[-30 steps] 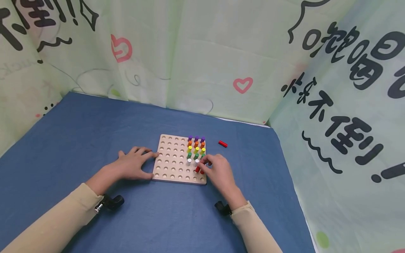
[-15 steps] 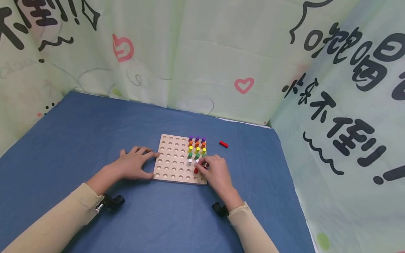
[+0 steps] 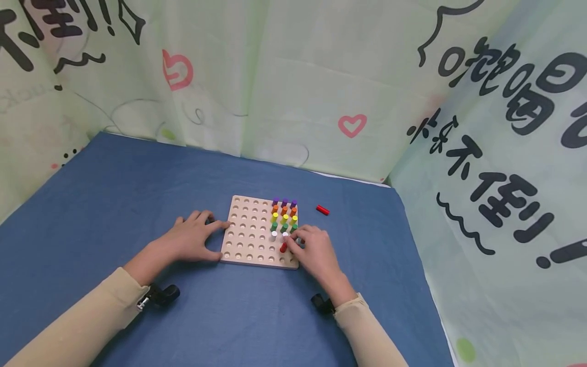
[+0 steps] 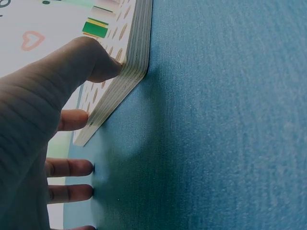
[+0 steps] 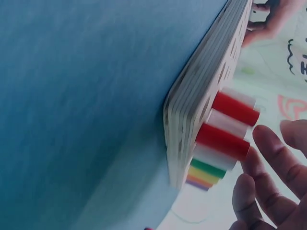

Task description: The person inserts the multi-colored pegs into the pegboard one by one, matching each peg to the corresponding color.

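A pale wooden pegboard (image 3: 249,229) lies on the blue cloth. Its right part holds short rows of purple, orange, yellow, green and white pegs. Nearest the front stand two red pegs, one red peg (image 5: 235,109) further in and another red peg (image 5: 223,141) by the right edge. My right hand (image 3: 316,252) is over that corner, its fingertips (image 5: 263,134) close to the red pegs with a small gap. With thumb and index finger, my left hand (image 3: 190,238) touches the board's left edge; the other fingers (image 4: 72,167) extend over the cloth.
A loose red peg (image 3: 323,210) lies on the blue cloth (image 3: 183,173) beyond the board's right back corner. Printed curtains (image 3: 293,86) with hearts and dark lettering enclose the table at the back and sides.
The right hand pinched a red peg over the front right of the board; now that peg stands in the board and the fingers have come off it. The left hand stays put.
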